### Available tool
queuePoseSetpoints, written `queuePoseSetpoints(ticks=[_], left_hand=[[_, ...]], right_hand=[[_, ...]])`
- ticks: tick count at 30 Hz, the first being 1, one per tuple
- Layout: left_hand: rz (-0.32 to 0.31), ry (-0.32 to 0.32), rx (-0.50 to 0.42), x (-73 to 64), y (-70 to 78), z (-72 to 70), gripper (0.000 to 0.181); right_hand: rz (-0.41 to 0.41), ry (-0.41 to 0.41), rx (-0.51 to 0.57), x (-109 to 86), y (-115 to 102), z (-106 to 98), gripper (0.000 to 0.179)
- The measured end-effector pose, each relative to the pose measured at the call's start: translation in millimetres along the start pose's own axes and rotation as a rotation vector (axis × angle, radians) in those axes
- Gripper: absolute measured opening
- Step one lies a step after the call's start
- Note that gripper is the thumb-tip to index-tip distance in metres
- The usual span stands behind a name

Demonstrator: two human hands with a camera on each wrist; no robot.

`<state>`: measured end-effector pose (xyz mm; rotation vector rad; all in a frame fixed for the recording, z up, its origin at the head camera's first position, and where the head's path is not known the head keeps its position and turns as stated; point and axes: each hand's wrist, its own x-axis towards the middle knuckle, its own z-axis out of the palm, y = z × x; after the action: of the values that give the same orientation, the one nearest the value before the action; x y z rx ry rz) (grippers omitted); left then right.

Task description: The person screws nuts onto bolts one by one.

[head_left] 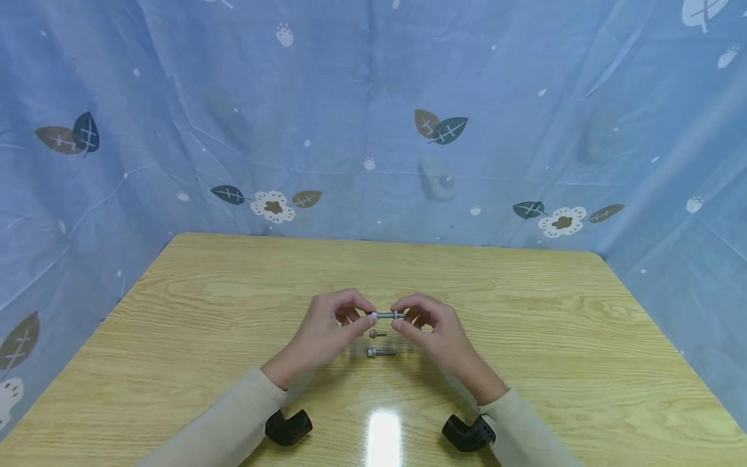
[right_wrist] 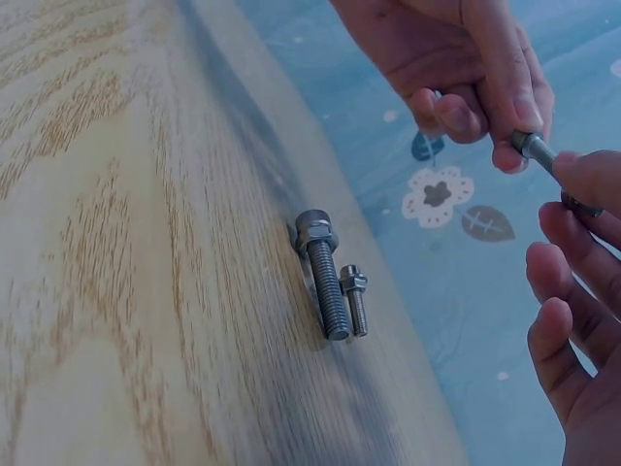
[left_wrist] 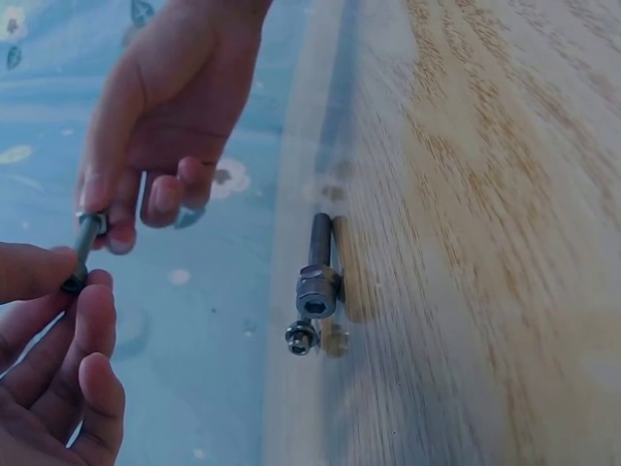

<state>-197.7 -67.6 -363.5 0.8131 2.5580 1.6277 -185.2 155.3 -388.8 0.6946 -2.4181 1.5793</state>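
Note:
A metal bolt [head_left: 385, 315] is held level above the table between both hands. My left hand [head_left: 327, 327] pinches its head end between thumb and forefinger. At the threaded end my right hand [head_left: 434, 327] pinches a hex nut [head_left: 397, 314] that sits around the shank, with the bolt's tip showing past it. Below them, a larger socket-head bolt [right_wrist: 325, 277] and a smaller bolt [right_wrist: 356, 301] lie side by side on the wood. Each carries a nut up against its head. In the right wrist view, the right fingers partly hide the nut being pinched.
The wooden table [head_left: 233, 292] reaches back to a blue patterned curtain [head_left: 362, 130] that also hangs at both sides. Black curved wrist pieces [head_left: 288, 428] stick out near both sleeves. A bright light reflection lies on the table's near part.

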Motion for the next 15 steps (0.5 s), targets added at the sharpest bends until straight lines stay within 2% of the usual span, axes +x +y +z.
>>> queuePoseSetpoints(ticks=[7,15], left_hand=[[0.006,-0.004,0.0,1.0,0.2,0.1,0.005],[-0.001,0.0,0.013,0.2,0.7,-1.0,0.004]], right_hand=[[0.023,-0.007,-0.004,0.7,-2.7,-1.3,0.013],[0.008,-0.004,-0.017,1.2,-1.8,0.0,0.02]])
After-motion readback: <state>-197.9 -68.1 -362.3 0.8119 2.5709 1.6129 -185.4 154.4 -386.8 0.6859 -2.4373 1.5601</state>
